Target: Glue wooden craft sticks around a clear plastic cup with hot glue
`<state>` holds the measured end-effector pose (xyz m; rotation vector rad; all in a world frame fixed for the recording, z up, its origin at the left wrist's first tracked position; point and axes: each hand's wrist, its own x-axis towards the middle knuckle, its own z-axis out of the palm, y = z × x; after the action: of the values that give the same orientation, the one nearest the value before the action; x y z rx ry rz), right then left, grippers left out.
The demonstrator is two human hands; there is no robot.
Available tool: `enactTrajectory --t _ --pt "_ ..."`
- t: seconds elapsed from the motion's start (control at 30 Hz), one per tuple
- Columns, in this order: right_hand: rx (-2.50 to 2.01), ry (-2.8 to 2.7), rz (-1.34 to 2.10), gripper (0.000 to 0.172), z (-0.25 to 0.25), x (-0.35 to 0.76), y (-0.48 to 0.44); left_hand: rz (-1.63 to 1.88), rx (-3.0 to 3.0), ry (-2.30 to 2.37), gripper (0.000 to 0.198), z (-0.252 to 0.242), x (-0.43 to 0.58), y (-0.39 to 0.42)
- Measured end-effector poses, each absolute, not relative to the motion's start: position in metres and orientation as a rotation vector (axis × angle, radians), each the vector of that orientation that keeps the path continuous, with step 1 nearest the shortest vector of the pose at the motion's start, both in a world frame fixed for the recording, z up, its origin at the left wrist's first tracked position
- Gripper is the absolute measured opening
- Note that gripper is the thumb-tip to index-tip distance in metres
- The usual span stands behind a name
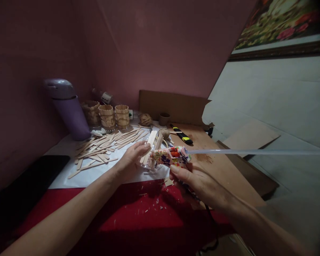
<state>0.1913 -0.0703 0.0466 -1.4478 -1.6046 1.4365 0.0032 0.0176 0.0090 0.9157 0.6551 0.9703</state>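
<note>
My left hand [133,156] is closed round a clear glass cup [151,156] with wooden craft sticks glued along its side. My right hand [200,183] grips a glue gun [172,156] with a flowery pattern, its nozzle touching the sticks on the cup. A long clear glue stick [256,152] juts out of the gun's back toward the right. Loose craft sticks [104,147] lie spread on white paper [69,176] just left of my left hand.
Three stick-covered cups [108,115] stand at the back beside a purple thermos [69,110]. A twine ball [145,119], a small cup [164,118] and a black-and-yellow utility knife [182,135] lie near a cardboard sheet [221,167]. Red cloth [138,217] covers the near table. The gun's cord [212,227] hangs down.
</note>
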Motion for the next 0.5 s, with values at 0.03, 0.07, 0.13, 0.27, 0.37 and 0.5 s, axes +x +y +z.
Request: enactTrajectory --t 0.03,0.07,0.13,0.27,0.37,0.5 --pt "-1.452 -1.611 1.431 0.055 0.0459 0.1919 -0.07 0.967 0.916 0.658 0.044 0.0095 0.0031 0.0171" --pt "-1.456 -1.611 1.427 0.055 0.0453 0.1924 -0.0697 0.965 0.912 0.663 0.044 0.0098 0.0029 0.0167" --pt "-1.454 -1.586 1.42 0.054 0.0439 0.1934 -0.0693 0.963 0.903 0.664 0.043 0.0099 0.0025 0.0165" --pt "-1.459 -1.545 1.416 0.052 0.0424 0.1945 -0.069 0.952 0.918 0.636 0.042 0.0082 0.0023 0.0178" --pt "-1.457 -1.594 1.419 0.053 0.0437 0.1942 -0.0689 0.96 0.916 0.649 0.042 0.0081 0.0027 0.0182" --pt "-1.431 -1.599 1.386 0.051 0.0463 0.1928 -0.0685 0.962 0.896 0.663 0.042 0.0098 0.0032 0.0169"
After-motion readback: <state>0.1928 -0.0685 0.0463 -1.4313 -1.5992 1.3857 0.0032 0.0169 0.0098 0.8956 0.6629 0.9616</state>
